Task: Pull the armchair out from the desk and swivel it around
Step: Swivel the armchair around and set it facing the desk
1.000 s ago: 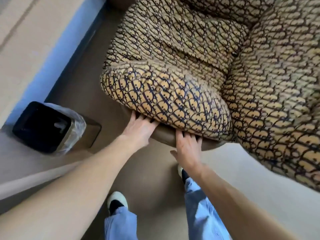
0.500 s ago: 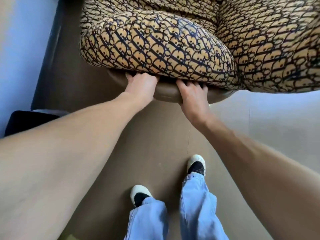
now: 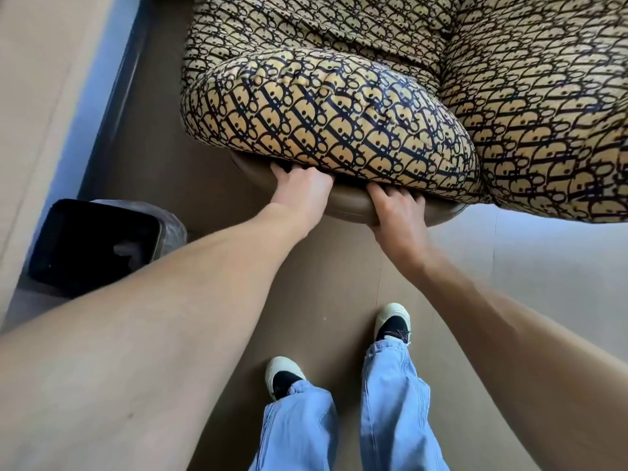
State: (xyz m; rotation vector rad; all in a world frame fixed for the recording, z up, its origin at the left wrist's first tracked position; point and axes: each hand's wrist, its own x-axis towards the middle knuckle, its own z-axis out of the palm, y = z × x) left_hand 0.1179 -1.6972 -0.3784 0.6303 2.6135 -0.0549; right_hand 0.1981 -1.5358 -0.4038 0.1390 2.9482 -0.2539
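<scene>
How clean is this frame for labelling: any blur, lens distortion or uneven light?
Head view: sharp on the armchair pattern and both hands, left hand and right hand; wide-angle stretch balloons the forearms near the lower edges; daylight brightens the floor at right, while the black bin interior is too dark to read.

1. Both arms are stretched out forward and down, bare forearms, no sleeves showing.
2. Left hand [image 3: 304, 192] is knuckles up, fingers [image 3: 282, 171] curled out of sight under the armchair's base rim [image 3: 350, 203].
3. Right hand [image 3: 399, 212] sits just beside it on the same rim, fingers hooked over the top, wrist bent a bit.
4. Hands are close together but not touching.
</scene>
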